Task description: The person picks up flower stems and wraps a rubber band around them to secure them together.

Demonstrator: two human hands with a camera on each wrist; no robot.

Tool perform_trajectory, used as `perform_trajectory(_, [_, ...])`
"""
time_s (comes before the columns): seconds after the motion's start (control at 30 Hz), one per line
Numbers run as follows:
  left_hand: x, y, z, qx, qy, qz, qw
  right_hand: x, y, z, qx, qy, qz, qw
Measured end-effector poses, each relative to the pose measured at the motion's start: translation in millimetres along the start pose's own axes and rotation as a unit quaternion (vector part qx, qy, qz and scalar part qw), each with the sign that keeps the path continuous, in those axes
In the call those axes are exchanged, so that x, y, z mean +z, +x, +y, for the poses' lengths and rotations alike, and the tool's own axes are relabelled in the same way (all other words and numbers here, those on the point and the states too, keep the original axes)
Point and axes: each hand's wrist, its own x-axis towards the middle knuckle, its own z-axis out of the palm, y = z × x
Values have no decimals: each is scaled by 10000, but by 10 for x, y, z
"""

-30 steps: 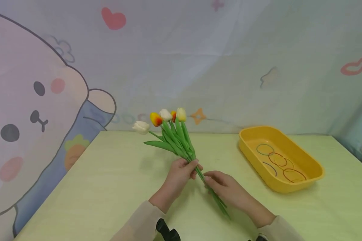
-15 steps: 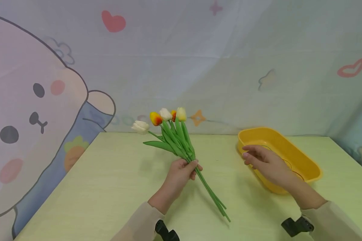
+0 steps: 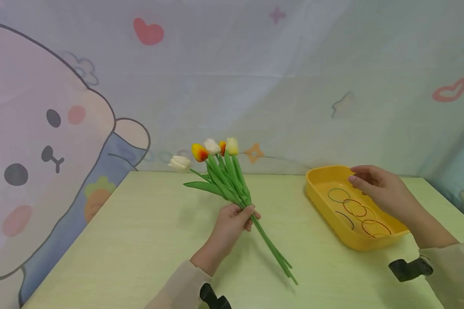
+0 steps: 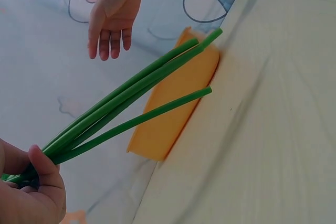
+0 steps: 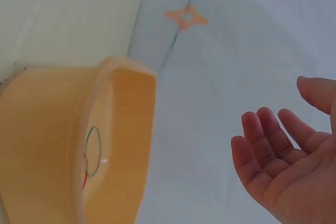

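A bunch of tulips (image 3: 226,176), with white, cream and orange-yellow heads, is gripped round its stems by my left hand (image 3: 232,221). The blooms point up and to the left, and the green stems (image 4: 131,93) fan out past the hand toward the lower right. Above the yellow tray (image 3: 325,223) hovers my right hand (image 3: 386,191), fingers loosely bent and nothing in them. In the right wrist view the palm (image 5: 299,182) and separate fingers are plain to see. Thin coloured rings like rubber bands (image 3: 357,210) lie on the tray's floor.
The pale yellow-green table (image 3: 139,240) ends at a printed cloth backdrop (image 3: 224,86) behind it. At the right of the table, the tray's raised rim stands near the back edge. A large cartoon bear (image 3: 42,150) is printed on the left of the backdrop.
My right hand has left the lower stems and moved right, first to the tray's near side and then above its right part. The left hand still holds the tulips in place.
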Motion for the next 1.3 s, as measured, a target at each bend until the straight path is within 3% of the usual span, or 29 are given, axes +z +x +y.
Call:
perform_trajectory(0.23, [0, 2, 21, -7, -50, 31, 10000, 69, 115, 292, 287, 42, -122, 9995])
perform_trajectory(0.7, [56, 57, 50, 78, -210, 33, 9997, 304, 232, 794, 795, 367, -967, 9915])
perform_trajectory(1.03, [94, 70, 47, 39, -276, 17, 9996, 344, 272, 991, 884, 61, -1159, 9893])
perform_trajectory(1.3, [83, 61, 56, 43, -223, 10, 9997, 398, 285, 989, 741, -394, -1403, 9865])
